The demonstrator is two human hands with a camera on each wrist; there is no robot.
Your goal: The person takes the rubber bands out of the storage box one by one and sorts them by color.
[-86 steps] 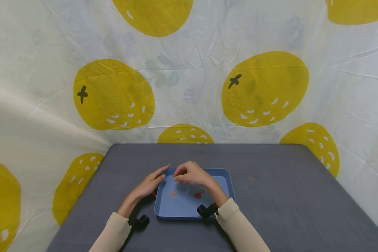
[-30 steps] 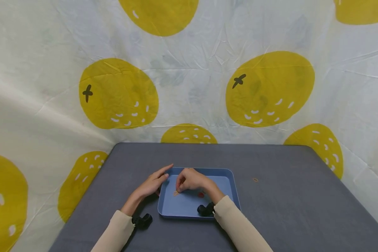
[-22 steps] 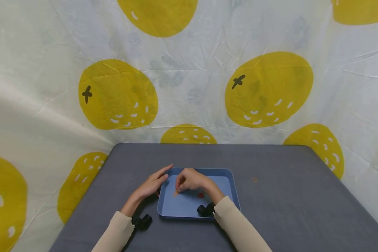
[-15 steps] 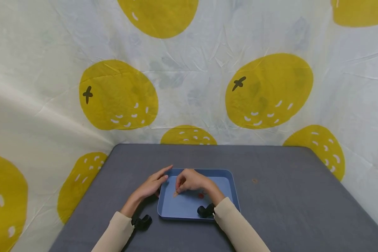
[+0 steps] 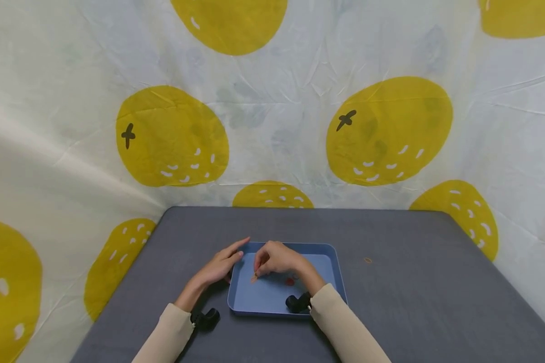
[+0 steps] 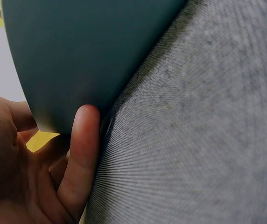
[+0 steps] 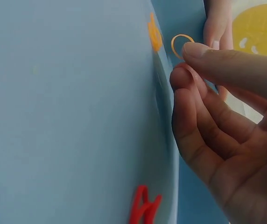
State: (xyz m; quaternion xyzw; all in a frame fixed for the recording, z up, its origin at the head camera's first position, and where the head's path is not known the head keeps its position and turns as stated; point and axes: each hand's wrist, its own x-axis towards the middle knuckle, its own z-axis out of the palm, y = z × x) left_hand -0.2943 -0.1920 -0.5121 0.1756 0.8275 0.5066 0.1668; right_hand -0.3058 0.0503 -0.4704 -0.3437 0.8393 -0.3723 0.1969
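The right wrist view, closer than the head view, shows the right hand point(image 7: 238, 149) pinching a thin, round orange rubber band point(image 7: 172, 45) inside a shallow blue rectangular tray point(image 5: 263, 298), where a looped orange band point(image 7: 156, 39) and bent red band point(image 7: 145, 206) lie. The left hand point(image 5: 214, 267), fingers extended, touches the tray's left side. Another thin orange band point(image 5: 365, 259) rests on the grey cloth-covered tabletop point(image 5: 413, 302); behind hangs white fabric point(image 5: 272, 131) printed with yellow fruit shapes.

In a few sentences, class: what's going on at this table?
A person's right hand pinches a thin orange loop over the blue tray, while the left hand rests against the tray's left side. Another orange band and red bands lie in the tray, and one more loop lies on the table to its right.
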